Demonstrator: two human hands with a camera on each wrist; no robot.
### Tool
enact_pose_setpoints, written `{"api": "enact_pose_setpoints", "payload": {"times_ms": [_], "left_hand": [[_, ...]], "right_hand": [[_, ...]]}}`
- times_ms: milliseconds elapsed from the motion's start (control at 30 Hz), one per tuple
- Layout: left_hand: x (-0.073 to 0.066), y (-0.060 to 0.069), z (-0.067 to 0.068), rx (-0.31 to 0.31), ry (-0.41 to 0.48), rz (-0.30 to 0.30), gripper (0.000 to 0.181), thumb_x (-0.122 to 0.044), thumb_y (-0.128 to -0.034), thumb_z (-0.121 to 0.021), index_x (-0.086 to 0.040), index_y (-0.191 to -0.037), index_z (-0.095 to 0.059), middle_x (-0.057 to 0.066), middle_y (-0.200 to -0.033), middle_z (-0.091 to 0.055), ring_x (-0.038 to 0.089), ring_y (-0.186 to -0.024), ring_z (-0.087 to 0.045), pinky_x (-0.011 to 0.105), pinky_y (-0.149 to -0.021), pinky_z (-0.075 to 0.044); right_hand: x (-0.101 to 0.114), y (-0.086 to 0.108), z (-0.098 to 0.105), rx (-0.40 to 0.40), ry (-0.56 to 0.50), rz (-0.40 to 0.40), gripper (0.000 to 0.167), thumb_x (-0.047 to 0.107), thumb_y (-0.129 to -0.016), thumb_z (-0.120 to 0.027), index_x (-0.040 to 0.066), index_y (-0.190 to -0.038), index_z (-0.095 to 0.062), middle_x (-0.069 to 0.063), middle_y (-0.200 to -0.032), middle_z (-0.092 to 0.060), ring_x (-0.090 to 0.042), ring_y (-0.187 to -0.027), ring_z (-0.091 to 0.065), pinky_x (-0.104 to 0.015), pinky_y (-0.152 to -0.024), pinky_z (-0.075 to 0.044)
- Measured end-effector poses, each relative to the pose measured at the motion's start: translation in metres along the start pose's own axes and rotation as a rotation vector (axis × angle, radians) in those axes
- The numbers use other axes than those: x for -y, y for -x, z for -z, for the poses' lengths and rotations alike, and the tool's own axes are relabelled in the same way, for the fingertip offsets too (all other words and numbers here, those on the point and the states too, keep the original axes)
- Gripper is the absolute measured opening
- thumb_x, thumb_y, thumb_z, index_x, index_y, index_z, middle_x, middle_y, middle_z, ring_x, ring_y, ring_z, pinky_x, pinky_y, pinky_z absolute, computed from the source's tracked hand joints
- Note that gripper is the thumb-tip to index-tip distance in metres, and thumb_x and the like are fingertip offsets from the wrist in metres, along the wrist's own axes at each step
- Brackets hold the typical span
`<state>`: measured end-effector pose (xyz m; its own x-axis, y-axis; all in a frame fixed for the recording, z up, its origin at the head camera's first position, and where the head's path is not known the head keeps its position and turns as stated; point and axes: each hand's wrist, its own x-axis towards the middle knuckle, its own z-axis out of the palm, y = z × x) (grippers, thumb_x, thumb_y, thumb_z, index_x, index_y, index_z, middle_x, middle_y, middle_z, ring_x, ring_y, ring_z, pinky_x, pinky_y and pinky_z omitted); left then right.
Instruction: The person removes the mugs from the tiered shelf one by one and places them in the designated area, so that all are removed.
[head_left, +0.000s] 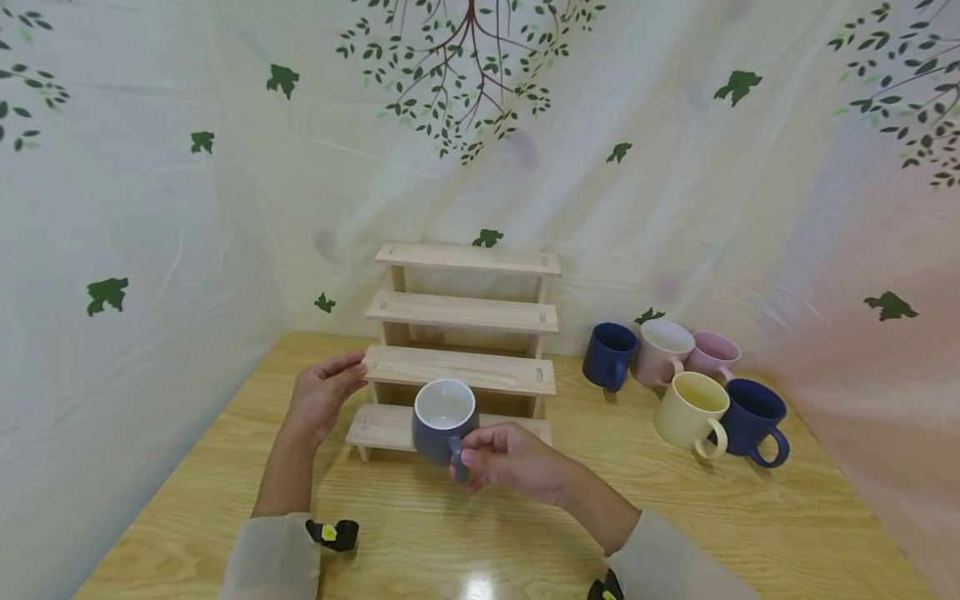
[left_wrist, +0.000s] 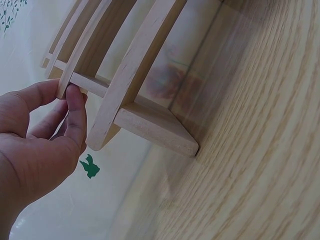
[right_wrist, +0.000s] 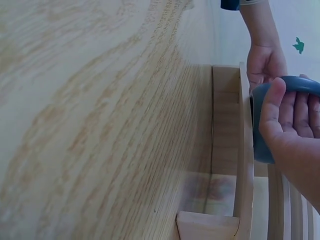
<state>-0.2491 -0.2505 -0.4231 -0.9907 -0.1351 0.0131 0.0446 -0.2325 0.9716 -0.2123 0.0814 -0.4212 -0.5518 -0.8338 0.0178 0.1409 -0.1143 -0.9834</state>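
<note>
A pale wooden shelf with stepped tiers (head_left: 459,310) stands on the table. My left hand (head_left: 321,398) pinches the left end of its second board from the bottom; in the left wrist view, the thumb and fingers (left_wrist: 75,115) close on that board's end. By its handle, my right hand (head_left: 517,460) grips a blue-grey mug (head_left: 435,437) with a white inside. The mug is upright at the middle of the lowest board (head_left: 378,427). In the right wrist view, the base of the mug (right_wrist: 260,140) is right against that board, and fingers partly cover the handle.
Right of the shelf stand a dark blue mug (head_left: 606,354), a pale pink mug (head_left: 651,360), a pink mug (head_left: 707,358), a yellow mug (head_left: 678,417) and another dark blue mug (head_left: 742,425). A leaf-patterned cloth (head_left: 225,217) hangs behind the wooden table (head_left: 420,533).
</note>
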Motion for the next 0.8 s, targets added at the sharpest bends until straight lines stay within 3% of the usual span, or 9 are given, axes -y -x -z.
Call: {"api": "enact_pose_setpoints", "payload": {"times_ms": [100, 300, 567, 800], "left_hand": [[-0.001, 0.000, 0.000, -0.002, 0.004, 0.004, 0.031, -0.005, -0.0975, -0.070, 0.003, -0.127, -0.067, 0.008, -0.126, -0.066, 0.010, -0.101, -0.068, 0.025, -0.097, -0.058], [-0.002, 0.001, 0.000, -0.006, 0.005, 0.010, 0.036, -0.005, -0.0978, -0.070, 0.007, -0.132, -0.063, 0.006, -0.123, -0.067, 0.010, -0.100, -0.068, 0.024, -0.096, -0.057], [-0.002, 0.000, -0.003, 0.001, 0.001, 0.004, 0.043, -0.004, -0.0987, -0.068, 0.012, -0.137, -0.056, 0.002, -0.116, -0.068, 0.009, -0.099, -0.068, 0.024, -0.096, -0.058], [-0.001, 0.000, -0.002, 0.004, 0.004, 0.004, 0.045, -0.004, -0.0990, -0.068, 0.013, -0.138, -0.054, -0.001, -0.113, -0.069, 0.009, -0.099, -0.068, 0.023, -0.095, -0.058]], "right_hand": [[0.002, 0.000, -0.001, -0.012, -0.025, -0.017, 0.005, 0.013, -0.102, -0.065, 0.009, -0.102, -0.068, -0.005, -0.101, -0.074, -0.017, -0.095, -0.069, -0.030, -0.082, -0.061], [0.003, 0.001, -0.003, -0.028, -0.052, 0.002, 0.007, 0.006, -0.102, -0.061, 0.008, -0.099, -0.067, -0.005, -0.096, -0.072, -0.017, -0.088, -0.068, -0.029, -0.079, -0.062], [0.004, 0.007, 0.002, -0.146, -0.054, 0.021, 0.017, 0.006, -0.102, -0.056, 0.010, -0.090, -0.068, -0.004, -0.086, -0.068, -0.016, -0.079, -0.065, -0.027, -0.069, -0.058], [0.002, 0.013, 0.013, -0.135, -0.018, 0.061, 0.019, 0.007, -0.103, -0.055, 0.010, -0.093, -0.071, -0.002, -0.086, -0.068, -0.016, -0.079, -0.065, -0.024, -0.068, -0.056]]}}
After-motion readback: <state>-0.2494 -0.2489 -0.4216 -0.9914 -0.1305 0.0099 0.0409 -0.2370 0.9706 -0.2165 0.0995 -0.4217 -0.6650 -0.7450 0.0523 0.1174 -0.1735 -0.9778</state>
